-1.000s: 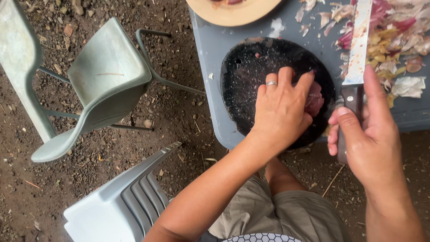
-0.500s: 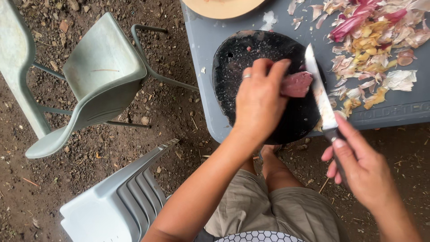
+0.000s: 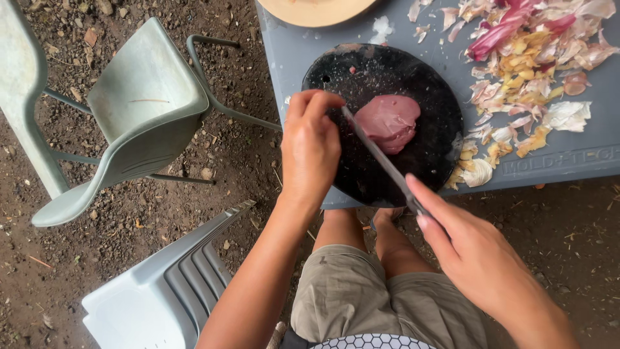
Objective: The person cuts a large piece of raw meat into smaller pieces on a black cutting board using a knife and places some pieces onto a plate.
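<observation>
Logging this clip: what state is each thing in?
Knife: held in right hand, blade flat across the board.
Left hand: fingertips at the blade tip.
Pink piece: lying free on black cutting board.
Peels: scattered on grey table.
Green chair: unoccupied.

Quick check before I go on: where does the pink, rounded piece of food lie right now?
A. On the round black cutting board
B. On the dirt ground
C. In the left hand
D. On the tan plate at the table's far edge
A: the pink, rounded piece of food rests alone on the round black cutting board, with the left hand beside it at the knife blade, not holding it.
</observation>
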